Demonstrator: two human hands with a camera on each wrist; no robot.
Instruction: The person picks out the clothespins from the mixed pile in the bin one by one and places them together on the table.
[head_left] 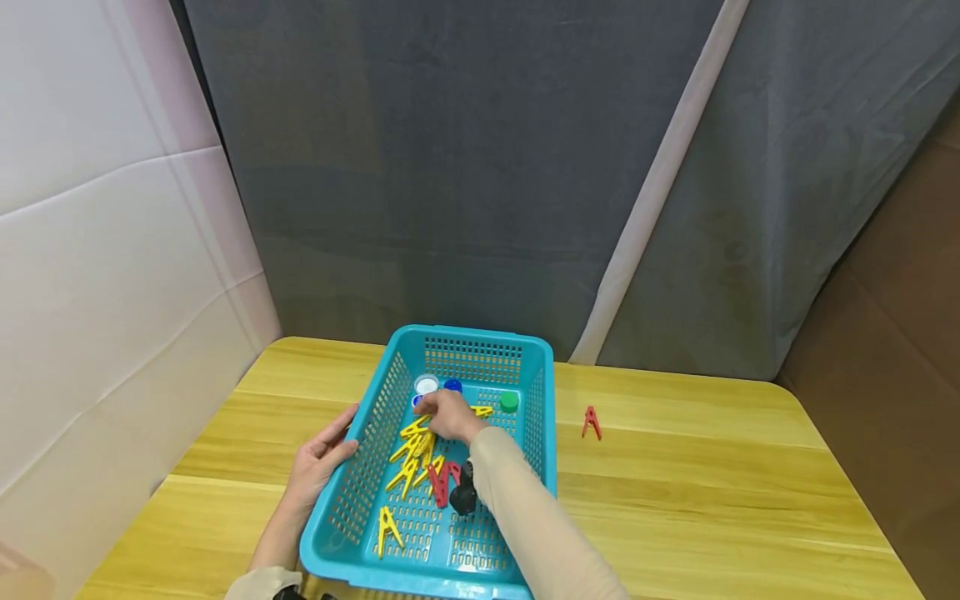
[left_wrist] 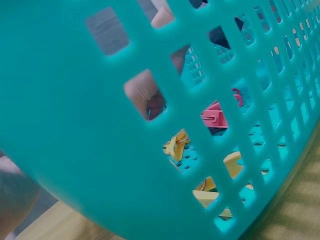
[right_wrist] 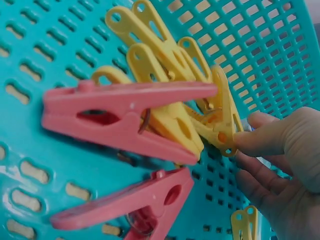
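Turq. basket [head_left: 420, 578] sits on the wood tabletop [head_left: 712, 475], left of ctr, its far end nr the far edge. L hand [head_left: 313, 465] is at the basket's left long rim: fingers fairly straight, thumb spread apart from them, touching the rim. R hand [head_left: 452, 415] is down inside, toward the far left corner, fingers curled in, thumb & fingertips pinching the end of a yellow clip [right_wrist: 227, 102] at the edge of the pile. Yellow clip pile [head_left: 409, 471] lies along the basket's left side, approx. mid-length; a lone yellow clip [head_left: 386, 518] is nr its near left corner. Two red clips [head_left: 438, 488] sit just right of the pile. Far left corner: white cap [head_left: 426, 384], w/ a blue cap [head_left: 452, 385] beside it. Green cap [head_left: 509, 402] is nr the far right corner. Another red clip [head_left: 590, 414] lies on the tabletop, right of the basket, nearer the far edge.
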